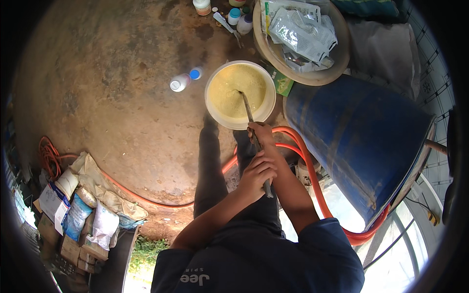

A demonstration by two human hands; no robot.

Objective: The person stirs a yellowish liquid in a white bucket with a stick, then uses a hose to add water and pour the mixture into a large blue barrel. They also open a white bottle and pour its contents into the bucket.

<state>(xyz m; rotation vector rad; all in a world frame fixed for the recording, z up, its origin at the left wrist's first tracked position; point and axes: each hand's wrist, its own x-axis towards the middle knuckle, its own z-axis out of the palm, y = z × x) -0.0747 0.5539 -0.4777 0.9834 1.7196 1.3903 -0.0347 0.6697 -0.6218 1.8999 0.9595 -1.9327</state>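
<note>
Far left of the bucket [228, 122], on the person's side of it, a coil of orange hose [47, 154] lay on the ground beside piled sacks [104, 225] and boxes [47, 233]; stacked together there, they probably left the ground around the bucket easier to work on. Just left of the bucket was a white bottle [180, 82] with a blue cap [196, 73] near it, both likely put there for easy reach.

The bucket itself stood on the ground ahead of the person's feet and held a yellow liquid [227, 85]. A stick [247, 109] dipped into it, tilted back over the near rim. Below that rim, the left grip [257, 175] was clenched round the stick by its upper end, while the right grip [261, 134] was wrapped round it closer to the bucket; spaced like this, the two seemingly gave leverage and control.

Right of the bucket and beyond it, a tub [312, 80] held loose packets [300, 34], perhaps to gather them in one place, and nearer the person lay a blue barrel [347, 139].
</note>
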